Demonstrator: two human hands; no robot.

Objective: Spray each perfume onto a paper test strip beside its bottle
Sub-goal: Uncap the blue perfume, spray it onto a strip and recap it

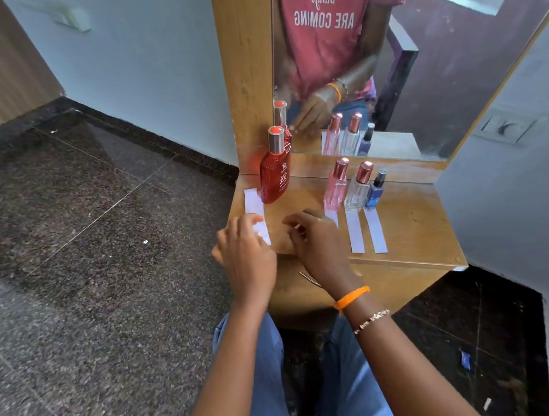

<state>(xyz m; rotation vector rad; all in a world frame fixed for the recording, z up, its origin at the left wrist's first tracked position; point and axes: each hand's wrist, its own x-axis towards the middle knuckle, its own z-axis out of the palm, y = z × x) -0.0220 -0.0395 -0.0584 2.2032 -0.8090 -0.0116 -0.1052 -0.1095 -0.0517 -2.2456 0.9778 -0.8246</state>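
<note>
Left hand (245, 253) is down on the near end of a white paper strip (253, 204), fingers over it; whether that grip pinches the paper or only presses it, I cannot tell. The strip runs away from the fingers to the foot of the red bottle (275, 171), which stands upright just beyond the grip, silver collar and red cap on top. Right hand (316, 244) hovers just beside the left one, fingers loosely curled, its grip clamped on nothing I can see. Further out to the right of that hand stand three small bottles in a row: a pink bottle (335, 189), a clear bottle (358, 190) and a blue bottle (375, 192). A paper strip lies on the near side of each, the pink one's partly hidden by the right hand. All of it sits on a wooden table (411, 229), with a mirror (419, 62) behind the bottles. An orange band (352, 297) circles the right wrist.
</note>
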